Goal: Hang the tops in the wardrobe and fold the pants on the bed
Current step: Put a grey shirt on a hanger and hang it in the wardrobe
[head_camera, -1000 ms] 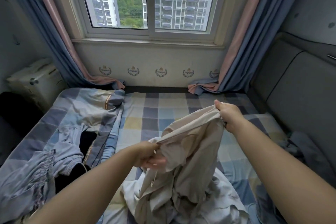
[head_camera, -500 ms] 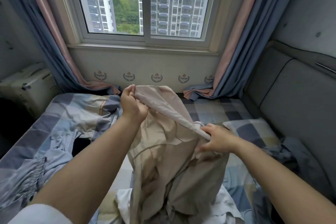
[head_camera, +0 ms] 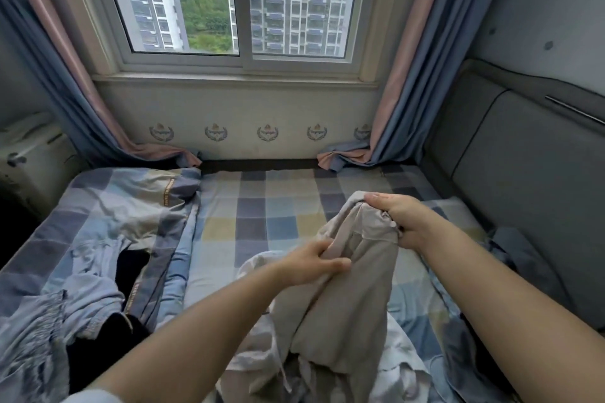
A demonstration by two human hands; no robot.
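1. Head view, the grip: the right hand (head_camera: pixel 397 222) now clenches a bunched top edge of the beige garment (head_camera: pixel 347 301) out to the right above the bed (head_camera: pixel 262 216); half a second ago that hand sat low and the left held the high corner; the left hand (head_camera: pixel 311 263) has dropped and pinches a fold lower down the cloth.

2. Head view, the garment: it hangs gathered between both hands, its lower part resting on the white clothes (head_camera: pixel 402 366) heaped at the near edge of the bed; whether it is a top or pants I cannot tell.

3. Head view, meaning: the hands look to be working along the fabric to find its edges; I judge sorting is under way, with neither folding nor hanging begun; the wardrobe is out of sight.
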